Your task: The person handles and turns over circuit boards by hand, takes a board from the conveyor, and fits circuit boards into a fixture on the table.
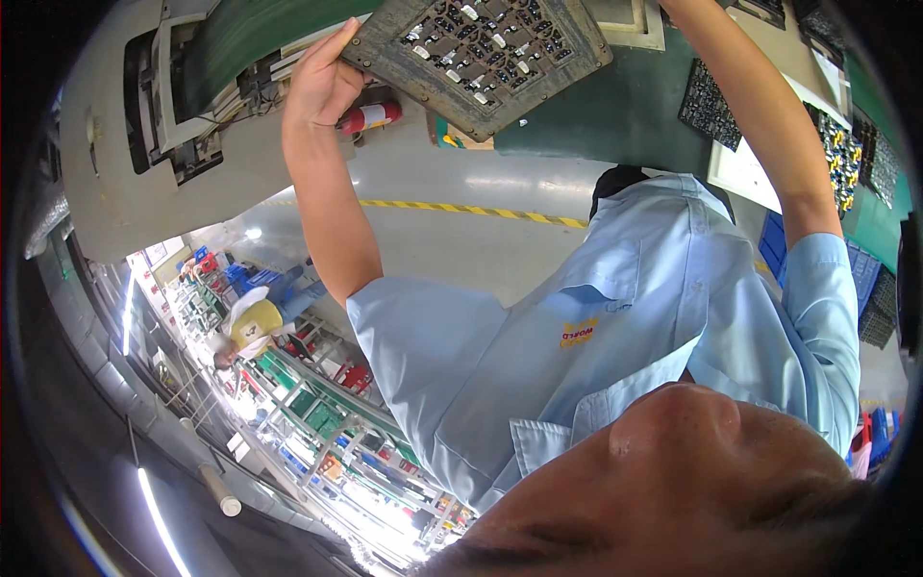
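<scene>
A dark, worn square tray (413,91) fills the top middle, its upper edge cut off by the picture. It is tilted, with one corner toward me, and carries many small black and silver-white parts in its recesses. My left hand (327,85) grips the tray's left corner, thumb along the rim and the other fingers curled, partly hidden. My right forearm (755,101) reaches up past the tray's right side. My right hand lies beyond the top edge, so its fingers do not show.
Under the tray is a green work surface (596,120). At left runs a machine with a green belt (255,48); a red canister (370,117) is below my left wrist. Black parts trays (711,104) lie at right. Blue crates (862,279) stand lower right. Another person (255,322) is far off.
</scene>
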`<state>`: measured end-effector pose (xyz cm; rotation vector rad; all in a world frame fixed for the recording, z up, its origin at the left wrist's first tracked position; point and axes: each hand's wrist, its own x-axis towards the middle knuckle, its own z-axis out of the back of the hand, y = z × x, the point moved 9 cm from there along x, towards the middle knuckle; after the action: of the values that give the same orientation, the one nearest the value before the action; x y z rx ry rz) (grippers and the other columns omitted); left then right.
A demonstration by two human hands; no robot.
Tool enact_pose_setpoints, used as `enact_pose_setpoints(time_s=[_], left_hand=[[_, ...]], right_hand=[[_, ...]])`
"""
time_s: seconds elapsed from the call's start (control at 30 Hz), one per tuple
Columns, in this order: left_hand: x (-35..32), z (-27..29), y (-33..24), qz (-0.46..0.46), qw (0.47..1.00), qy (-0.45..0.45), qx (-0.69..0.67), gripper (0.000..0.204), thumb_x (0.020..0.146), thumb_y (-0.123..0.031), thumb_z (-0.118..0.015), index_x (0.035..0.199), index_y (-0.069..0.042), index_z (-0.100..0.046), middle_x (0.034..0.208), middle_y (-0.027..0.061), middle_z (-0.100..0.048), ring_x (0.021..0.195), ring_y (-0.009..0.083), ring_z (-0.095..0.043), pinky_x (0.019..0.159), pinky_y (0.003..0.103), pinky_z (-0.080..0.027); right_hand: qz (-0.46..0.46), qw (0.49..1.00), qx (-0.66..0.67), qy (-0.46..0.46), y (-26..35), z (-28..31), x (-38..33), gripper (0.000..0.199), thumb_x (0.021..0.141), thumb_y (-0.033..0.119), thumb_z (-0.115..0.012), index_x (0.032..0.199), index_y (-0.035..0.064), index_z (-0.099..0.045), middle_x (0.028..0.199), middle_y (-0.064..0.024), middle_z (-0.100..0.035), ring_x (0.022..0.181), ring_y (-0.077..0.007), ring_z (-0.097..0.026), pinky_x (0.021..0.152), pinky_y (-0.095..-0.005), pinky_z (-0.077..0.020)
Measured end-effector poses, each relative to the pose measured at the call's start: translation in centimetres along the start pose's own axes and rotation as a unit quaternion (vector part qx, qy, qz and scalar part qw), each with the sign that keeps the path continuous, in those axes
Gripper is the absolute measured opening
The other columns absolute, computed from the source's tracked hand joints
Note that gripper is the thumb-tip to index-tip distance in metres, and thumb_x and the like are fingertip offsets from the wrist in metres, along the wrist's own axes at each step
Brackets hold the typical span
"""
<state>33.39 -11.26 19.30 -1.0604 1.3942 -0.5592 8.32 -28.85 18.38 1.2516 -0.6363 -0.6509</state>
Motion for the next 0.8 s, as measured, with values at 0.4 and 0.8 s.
enact_pose_setpoints(time_s=[0.4, 0.8], left_hand=[[0.3, 0.2, -0.1, -0.019, 1.000, 0.023, -0.007, 0.029, 0.101, -0.020, -0.054, 0.113, 0.005, -0.062, 0.113, 0.0126, -0.067, 0.102, 0.0214, -0.064, 0.088, 0.041, -0.050], [0.8, 0.5, 0.4, -0.023, 1.000, 0.019, -0.005, 0.028, 0.100, -0.021, -0.057, 0.116, 0.002, -0.062, 0.108, 0.0111, -0.069, 0.082, 0.0151, -0.055, 0.071, 0.034, -0.040]], right_hand=[[-0.030, 0.999, 0.003, -0.014, 0.7, 0.2, -0.8, 0.040, 0.094, 0.043, -0.064, 0.088, 0.0037, -0.072, 0.068, 0.0014, -0.056, 0.064, -0.0090, -0.048, 0.058, -0.0273, -0.0384], [-0.006, 1.000, 0.013, -0.012, 1.2, 0.0, -0.8, 0.031, 0.096, 0.036, -0.063, 0.098, 0.0054, -0.070, 0.082, 0.0016, -0.062, 0.075, -0.0088, -0.052, 0.069, -0.0257, -0.0428]])
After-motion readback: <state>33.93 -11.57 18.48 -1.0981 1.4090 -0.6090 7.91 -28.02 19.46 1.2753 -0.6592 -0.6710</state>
